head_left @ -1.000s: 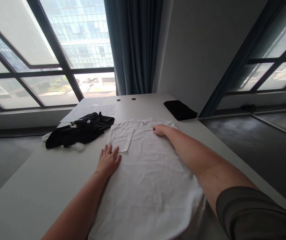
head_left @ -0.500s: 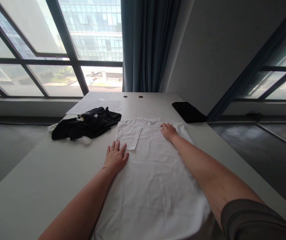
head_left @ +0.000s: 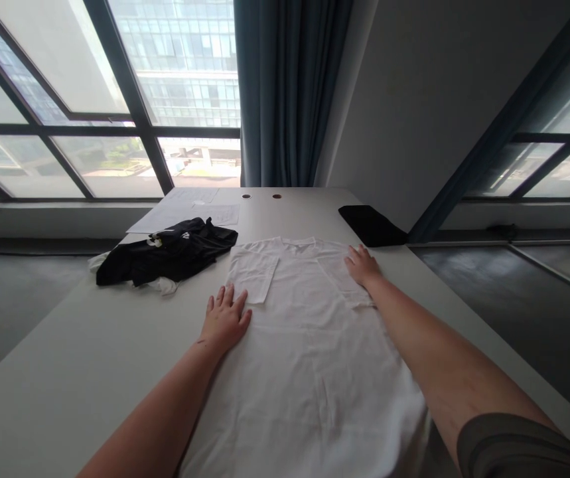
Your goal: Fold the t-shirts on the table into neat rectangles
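Note:
A white T-shirt (head_left: 294,352) lies spread on the white table (head_left: 90,358), its collar at the far end and its lower part reaching the near edge of the view. Both sleeves rest folded inward on its front. My left hand (head_left: 225,318) lies flat with fingers spread on the shirt's left edge, just below the left sleeve. Near the right shoulder, my right hand (head_left: 363,265) rests on the outer edge of the folded right sleeve, palm down, fingers slightly apart. Neither hand grips the cloth.
A crumpled black garment (head_left: 170,251) lies on the table at the left, with white cloth under it. Behind it are paper sheets (head_left: 165,207). A flat black item (head_left: 371,226) lies at the back right. Beyond the table stand a blue curtain (head_left: 289,93) and windows.
My right hand has moved right, from the chest near the collar to the shoulder's outer edge, showing the folded right sleeve. My left hand stays on the left edge. The view has shifted slightly.

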Available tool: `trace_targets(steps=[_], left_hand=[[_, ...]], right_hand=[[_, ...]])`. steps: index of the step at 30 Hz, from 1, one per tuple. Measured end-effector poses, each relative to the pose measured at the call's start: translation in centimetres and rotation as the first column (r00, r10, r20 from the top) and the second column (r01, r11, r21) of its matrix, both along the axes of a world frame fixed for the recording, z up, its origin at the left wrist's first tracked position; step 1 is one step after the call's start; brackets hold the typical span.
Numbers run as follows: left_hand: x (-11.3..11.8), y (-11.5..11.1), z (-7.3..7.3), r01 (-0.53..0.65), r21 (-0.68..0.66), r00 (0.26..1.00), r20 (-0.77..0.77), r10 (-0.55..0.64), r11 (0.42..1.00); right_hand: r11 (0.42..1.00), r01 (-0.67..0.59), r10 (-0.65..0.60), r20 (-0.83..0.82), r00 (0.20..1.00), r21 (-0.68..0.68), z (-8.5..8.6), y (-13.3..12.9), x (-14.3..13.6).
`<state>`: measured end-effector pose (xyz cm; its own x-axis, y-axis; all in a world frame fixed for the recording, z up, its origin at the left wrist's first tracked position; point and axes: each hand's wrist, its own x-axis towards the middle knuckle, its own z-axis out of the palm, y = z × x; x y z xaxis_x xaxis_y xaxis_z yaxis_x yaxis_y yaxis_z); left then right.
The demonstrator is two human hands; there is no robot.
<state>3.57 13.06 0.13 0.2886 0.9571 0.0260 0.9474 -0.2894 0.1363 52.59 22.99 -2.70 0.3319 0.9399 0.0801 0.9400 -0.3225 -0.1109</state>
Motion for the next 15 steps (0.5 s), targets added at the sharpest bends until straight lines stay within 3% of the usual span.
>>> trace_targets(steps=[2, 6, 10, 12, 15], left_hand=[[0.1, -0.1, 0.2, -0.005, -0.005, 1.000, -0.013, 0.005, 1.000], [0.5, -0.2, 0.5, -0.032, -0.029, 0.998, -0.047, 0.031, 0.999], [1.3, 0.3, 0.6, -0.075, -0.045, 0.995, -0.063, 0.072, 0.996], [1.7, 0.8, 0.7, -0.084, -0.047, 0.995, -0.062, 0.081, 0.995], [2.0, 1.3, 0.9, -0.084, -0.059, 0.995, -0.050, 0.081, 0.995]], right_hand=[[0.999, 0.042, -0.042, -0.002, 0.999, 0.004, -0.4, 0.5, 0.6], [0.987, 0.098, -0.100, -0.015, 0.995, -0.126, -0.9, 1.7, 1.2], [0.977, 0.127, -0.132, -0.021, 0.991, -0.169, -0.6, 2.5, 1.1], [0.982, 0.119, -0.124, -0.025, 0.992, -0.148, 0.0, 2.6, 0.8], [0.999, 0.028, -0.029, 0.042, 0.999, 0.020, 1.2, 2.0, -0.4]])
